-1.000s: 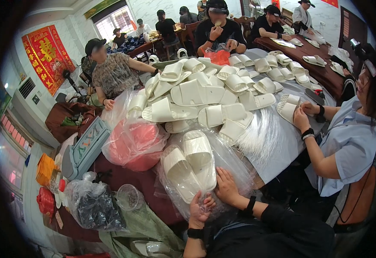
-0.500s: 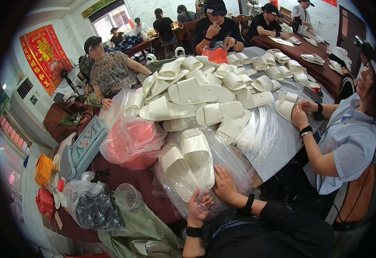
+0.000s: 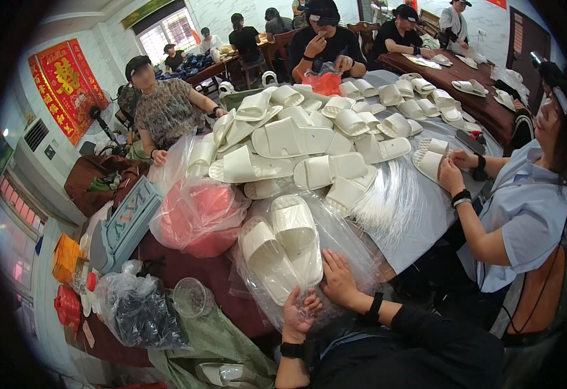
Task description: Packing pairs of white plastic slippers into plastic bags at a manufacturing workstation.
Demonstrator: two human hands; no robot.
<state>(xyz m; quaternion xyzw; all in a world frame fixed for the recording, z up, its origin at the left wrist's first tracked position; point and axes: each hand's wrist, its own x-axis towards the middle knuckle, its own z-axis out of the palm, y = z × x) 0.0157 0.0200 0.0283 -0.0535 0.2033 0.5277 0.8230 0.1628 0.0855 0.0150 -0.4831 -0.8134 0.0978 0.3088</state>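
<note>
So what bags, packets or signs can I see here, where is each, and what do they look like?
Clear plastic bag: under both hands, holding a pair of white slippers.
Pink-filled clear bag: left of it, bulging.
Dark-filled clear bag: lower left, knotted on top.
Red wall hanging: upper left, rectangular, gold figures.
Green banner: above the window, long strip.

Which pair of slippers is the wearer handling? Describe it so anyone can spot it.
Start at the big heap of white slippers on the table. The pair lies nearest the wearer, side by side inside a clear plastic bag, touched by both hands; the heap's slippers are loose and unbagged.
</note>
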